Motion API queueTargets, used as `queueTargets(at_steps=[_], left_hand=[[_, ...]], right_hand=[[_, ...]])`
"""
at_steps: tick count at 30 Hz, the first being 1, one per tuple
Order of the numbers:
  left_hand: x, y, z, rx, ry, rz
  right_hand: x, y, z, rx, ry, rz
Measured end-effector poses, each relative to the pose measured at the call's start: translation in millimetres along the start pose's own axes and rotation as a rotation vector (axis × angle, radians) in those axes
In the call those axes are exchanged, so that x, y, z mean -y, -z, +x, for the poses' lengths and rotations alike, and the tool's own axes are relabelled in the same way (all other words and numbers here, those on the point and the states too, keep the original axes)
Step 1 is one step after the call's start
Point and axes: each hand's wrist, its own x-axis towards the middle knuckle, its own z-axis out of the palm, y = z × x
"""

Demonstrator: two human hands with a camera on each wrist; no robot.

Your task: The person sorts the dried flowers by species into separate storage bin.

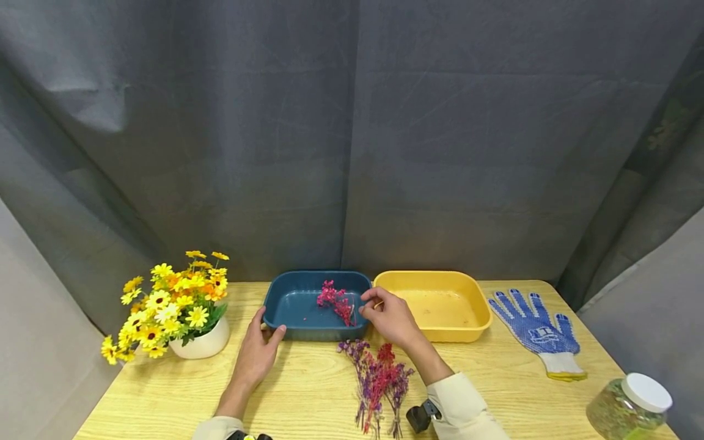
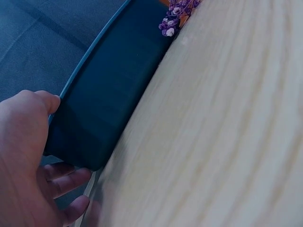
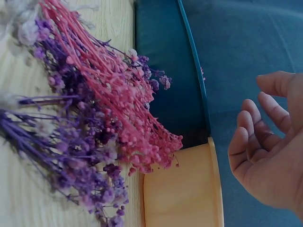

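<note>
A dark blue tray (image 1: 294, 333) stands on the table with a sprig of pink dried flowers (image 1: 332, 296) lying inside. At its left front corner, my left hand (image 1: 257, 354) holds the tray, thumb at the front rim and fingers along the left side. The left wrist view shows that hand (image 2: 23, 156) around the tray's end wall (image 2: 94, 113). My right hand (image 1: 392, 318) hovers over the tray's right rim, close to the sprig's stems. In the right wrist view this hand (image 3: 270, 146) has loosely bent fingers, thumb apart, and nothing between them.
Right of the blue tray stands a yellow tray (image 1: 434, 335). Purple and pink dried flower bunches (image 1: 379, 379) lie in front. A potted yellow flower arrangement (image 1: 176, 305) is at left; a blue-dotted glove (image 1: 541, 333) and a white-lidded jar (image 1: 627, 406) are at right.
</note>
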Motion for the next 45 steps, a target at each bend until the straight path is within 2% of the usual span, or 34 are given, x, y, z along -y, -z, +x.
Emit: queueTargets(at_steps=[11, 20, 23, 28, 35, 45], left_hand=[[-0.4, -0.3, -1.8, -0.017, -0.001, 0.009], [0.7, -0.4, -5.4, -0.003, 0.007, 0.015], [0.1, 0.0, -5.4, 0.002, 0.010, 0.016], [0.3, 0.5, -4.9, 0.001, 0.002, 0.022], [0.5, 0.7, -4.4, -0.008, -0.011, 0.016], [1.4, 1.0, -2.0, -0.001, -0.006, 0.021]], right_hand=[[1, -2, -27.3, 0.036, 0.020, 0.055], [-5, -6, -52.8, 0.009, 0.031, -0.042], [-7, -6, -59.0, 0.006, 0.022, -0.043], [-12, -5, -66.8, 0.012, 0.028, -0.042], [-19, -6, -74.6, -0.026, 0.021, -0.076], [-23, -8, -82.7, 0.010, -0.038, -0.091]])
